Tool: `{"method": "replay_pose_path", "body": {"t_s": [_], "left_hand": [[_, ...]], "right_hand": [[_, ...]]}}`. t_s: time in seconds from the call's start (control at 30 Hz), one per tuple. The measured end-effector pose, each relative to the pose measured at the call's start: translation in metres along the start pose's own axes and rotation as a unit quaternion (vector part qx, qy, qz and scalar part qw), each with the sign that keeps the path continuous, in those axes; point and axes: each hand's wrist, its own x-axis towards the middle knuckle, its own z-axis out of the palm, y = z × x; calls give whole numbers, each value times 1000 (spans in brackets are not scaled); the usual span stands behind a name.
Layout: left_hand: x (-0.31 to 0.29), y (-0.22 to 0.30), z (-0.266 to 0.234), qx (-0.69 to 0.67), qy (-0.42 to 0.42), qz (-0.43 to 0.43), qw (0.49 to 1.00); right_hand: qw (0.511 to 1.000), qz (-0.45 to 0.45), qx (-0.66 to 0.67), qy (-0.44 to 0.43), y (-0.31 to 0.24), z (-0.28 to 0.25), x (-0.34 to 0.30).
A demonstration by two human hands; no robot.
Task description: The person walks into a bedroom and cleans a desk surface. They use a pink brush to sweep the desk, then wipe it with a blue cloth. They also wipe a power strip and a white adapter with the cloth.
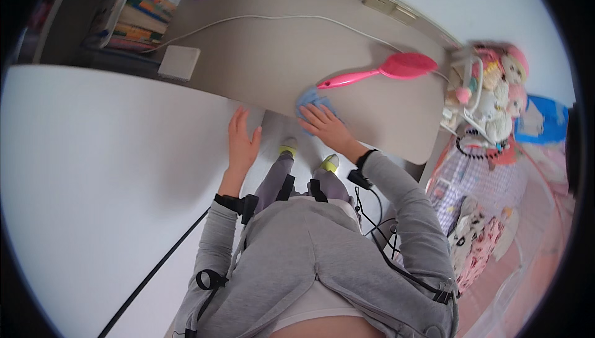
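Note:
My right hand (326, 128) lies on a crumpled blue cloth (308, 98) at the front edge of the desk, pressing it against the top. Part of the cloth is hidden under the palm and fingers. Just beyond it, a pink long-handled brush (406, 65) rests on the desk, its handle pointing toward the cloth and its wide head to the right. My left hand (243, 142) hovers by the desk's front edge, beside the white panel, fingers stretched out and nothing in them.
On the beige desk (260, 53) are a white square box (180, 62), a thin white cable (279, 17) and, at the far left, a row of books (145, 12). Plush toys (496, 96) crowd the right end. A pink-edged bed area (483, 201) adjoins. Black cables hang by my arms.

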Motion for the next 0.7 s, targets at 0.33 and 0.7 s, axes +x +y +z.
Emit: {"method": "replay_pose_path", "body": {"t_s": [0.33,0.7], "left_hand": [[-34,-5,-30,25,38,-34,998],[55,33,5,-29,-60,114,991]], "right_hand": [[995,-1,20,100,-62,56,208],[987,83,103,94,-25,16,58]]}}
